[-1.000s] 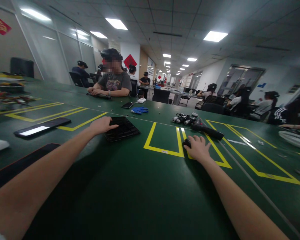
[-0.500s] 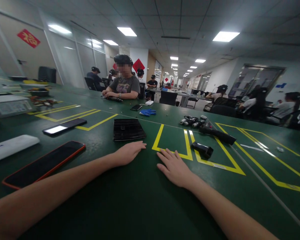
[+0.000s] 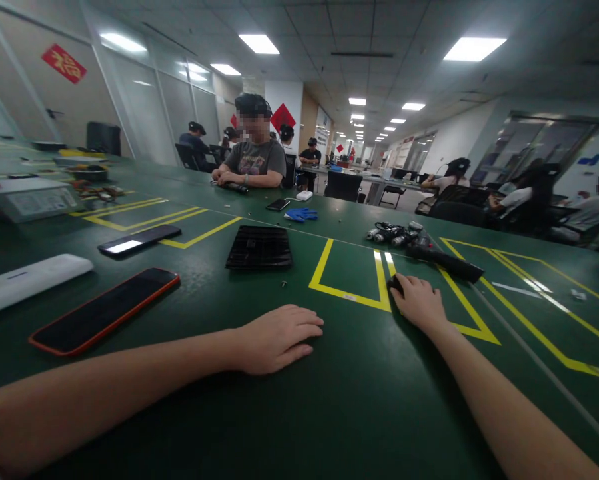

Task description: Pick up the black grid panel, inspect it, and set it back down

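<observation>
My left hand (image 3: 280,339) lies palm down on the green table with its fingers stretched out to the right, holding nothing. Farther right, my right hand (image 3: 420,300) is closed over a small black plastic piece (image 3: 396,283) within the yellow tape marks. Most of that piece is hidden under my fingers, and its kind is unclear. A flat black ridged case (image 3: 259,248) rests on the table beyond my left hand. Between the two sits a tiny metal bit (image 3: 284,284), perhaps a screw.
Left: a phone with an orange edge (image 3: 109,312), a white device (image 3: 34,281), another phone (image 3: 139,240) and a metal box (image 3: 36,197). Ahead: a blue glove (image 3: 300,215). Right: black cables with metal connectors (image 3: 396,233) and a black bar (image 3: 446,263). A person (image 3: 255,160) sits opposite.
My right hand has moved right and forward onto the small black piece. My left hand has come nearer and slightly right, leaving the tiny metal bit in sight. The view has shifted slightly.
</observation>
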A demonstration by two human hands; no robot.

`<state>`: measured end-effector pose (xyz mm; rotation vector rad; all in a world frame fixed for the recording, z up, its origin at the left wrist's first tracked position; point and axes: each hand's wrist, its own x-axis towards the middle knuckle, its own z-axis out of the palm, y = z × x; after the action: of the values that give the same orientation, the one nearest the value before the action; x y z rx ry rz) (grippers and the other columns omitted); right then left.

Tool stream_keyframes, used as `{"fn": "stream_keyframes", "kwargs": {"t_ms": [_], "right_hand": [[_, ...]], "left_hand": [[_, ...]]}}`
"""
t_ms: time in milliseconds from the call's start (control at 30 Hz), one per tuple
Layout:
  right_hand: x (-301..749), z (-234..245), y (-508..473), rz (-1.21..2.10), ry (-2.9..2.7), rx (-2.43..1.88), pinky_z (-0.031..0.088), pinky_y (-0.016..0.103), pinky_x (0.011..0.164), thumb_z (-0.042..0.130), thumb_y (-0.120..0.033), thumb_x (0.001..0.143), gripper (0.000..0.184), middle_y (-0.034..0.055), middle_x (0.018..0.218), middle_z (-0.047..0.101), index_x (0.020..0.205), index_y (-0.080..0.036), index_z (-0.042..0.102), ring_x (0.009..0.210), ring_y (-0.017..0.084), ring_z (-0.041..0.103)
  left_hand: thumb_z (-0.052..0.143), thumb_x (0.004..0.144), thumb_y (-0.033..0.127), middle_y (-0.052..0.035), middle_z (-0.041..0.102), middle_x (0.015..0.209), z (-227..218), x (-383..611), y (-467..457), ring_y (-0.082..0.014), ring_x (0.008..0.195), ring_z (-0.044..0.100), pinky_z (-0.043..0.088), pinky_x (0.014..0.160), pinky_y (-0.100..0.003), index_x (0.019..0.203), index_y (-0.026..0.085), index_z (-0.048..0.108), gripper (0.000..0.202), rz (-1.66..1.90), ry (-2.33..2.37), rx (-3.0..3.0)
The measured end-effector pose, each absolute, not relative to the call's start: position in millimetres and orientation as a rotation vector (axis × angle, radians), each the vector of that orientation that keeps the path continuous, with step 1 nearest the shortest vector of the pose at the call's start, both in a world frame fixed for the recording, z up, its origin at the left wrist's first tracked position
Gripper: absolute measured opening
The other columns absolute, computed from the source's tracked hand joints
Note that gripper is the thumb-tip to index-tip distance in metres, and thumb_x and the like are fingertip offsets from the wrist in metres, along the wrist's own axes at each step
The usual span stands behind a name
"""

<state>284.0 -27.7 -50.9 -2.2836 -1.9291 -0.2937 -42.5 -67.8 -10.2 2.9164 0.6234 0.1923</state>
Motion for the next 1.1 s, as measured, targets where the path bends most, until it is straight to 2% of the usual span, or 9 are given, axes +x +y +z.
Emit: {"fn": "stream_keyframes", "kwargs": {"t_ms": [167, 367, 467, 567, 700, 767, 900, 967, 1100], "right_hand": [[282, -49, -28, -0.334, -1.927, -2.26, 0.036, 0.057, 0.087, 0.032, -0.038, 0.086, 0.045, 0.0123, 0.123, 0.052, 0.125, -0.02, 0.044, 0.11, 0.032, 0.045], [288, -52, -26, -0.321, -1.939, -2.234, 0.036, 0.057, 0.087, 0.031, -0.039, 0.086, 0.046, 0.0122, 0.122, 0.052, 0.125, -0.02, 0.044, 0.109, 0.032, 0.046], [290, -52, -26, -0.313, -1.928, -2.242, 0.037, 0.057, 0.087, 0.031, -0.039, 0.085, 0.045, 0.0116, 0.123, 0.052, 0.124, -0.02, 0.044, 0.109, 0.032, 0.046], [289, -49, -27, -0.311, -1.914, -2.249, 0.037, 0.056, 0.087, 0.032, -0.038, 0.085, 0.044, 0.011, 0.122, 0.053, 0.123, -0.02, 0.046, 0.11, 0.032, 0.045], [288, -46, -29, -0.275, -1.913, -2.248, 0.035, 0.055, 0.089, 0.031, -0.039, 0.085, 0.046, 0.0114, 0.124, 0.052, 0.125, -0.02, 0.044, 0.113, 0.031, 0.043], [288, -45, -28, -0.257, -1.92, -2.233, 0.035, 0.056, 0.09, 0.031, -0.039, 0.085, 0.047, 0.0112, 0.125, 0.051, 0.126, -0.02, 0.044, 0.115, 0.031, 0.042], [288, -46, -25, -0.297, -1.846, -2.256, 0.029, 0.062, 0.093, 0.034, -0.04, 0.083, 0.05, 0.0107, 0.133, 0.045, 0.129, -0.019, 0.042, 0.124, 0.035, 0.03], [290, -48, -23, -0.281, -1.766, -2.294, 0.028, 0.065, 0.093, 0.036, -0.041, 0.082, 0.054, 0.0114, 0.136, 0.041, 0.13, -0.017, 0.04, 0.126, 0.037, 0.027], [298, -49, -20, -0.164, -1.776, -2.237, 0.032, 0.05, 0.099, 0.04, -0.037, 0.082, 0.051, 0.0161, 0.124, 0.052, 0.124, -0.009, 0.048, 0.118, 0.033, 0.039]], "left_hand": [[0.038, 0.086, 0.012, -0.0135, 0.055, 0.121, -19, -56, -19, -0.0226, 0.11, 0.05, 0.038, 0.093, -0.038, 0.115, 0.012, 0.056, 0.035, 0.268, 0.881, 3.187], [0.04, 0.082, 0.009, -0.0109, 0.061, 0.101, -22, -79, 3, -0.0216, 0.093, 0.057, 0.045, 0.08, -0.034, 0.1, 0.014, 0.064, 0.03, 0.273, 1.011, 3.015], [0.048, 0.079, 0.017, -0.0081, 0.061, 0.088, -7, -84, 12, -0.0195, 0.08, 0.058, 0.047, 0.072, -0.032, 0.087, 0.014, 0.064, 0.019, 0.598, 1.1, 2.604], [0.053, 0.071, 0.016, -0.0047, 0.056, 0.068, 17, -94, 45, -0.0145, 0.059, 0.056, 0.047, 0.055, -0.026, 0.077, 0.013, 0.057, 0.008, 1.007, 1.364, 1.801], [0.055, 0.067, 0.015, 0.0007, 0.045, 0.053, 36, -113, 99, -0.0101, 0.047, 0.046, 0.037, 0.043, -0.019, 0.064, 0.014, 0.049, 0.007, 1.104, 1.507, 1.483], [0.062, 0.061, 0.018, 0.0017, 0.045, 0.053, 36, -123, 118, -0.0106, 0.051, 0.045, 0.035, 0.045, -0.018, 0.064, 0.014, 0.052, 0.011, 1.008, 1.573, 1.599], [0.071, 0.047, 0.023, -0.001, 0.059, 0.071, 29, -132, 141, -0.0166, 0.076, 0.053, 0.039, 0.062, -0.019, 0.071, 0.015, 0.06, 0.028, 0.411, 1.682, 2.145], [0.071, 0.044, 0.025, -0.0023, 0.061, 0.075, 28, -132, 148, -0.0186, 0.079, 0.053, 0.039, 0.066, -0.02, 0.071, 0.015, 0.061, 0.03, 0.25, 1.675, 2.228], [0.072, 0.043, 0.025, -0.0032, 0.059, 0.067, 29, -125, 147, -0.0195, 0.074, 0.053, 0.038, 0.066, -0.023, 0.064, 0.015, 0.059, 0.027, 0.166, 1.655, 2.293]]}}
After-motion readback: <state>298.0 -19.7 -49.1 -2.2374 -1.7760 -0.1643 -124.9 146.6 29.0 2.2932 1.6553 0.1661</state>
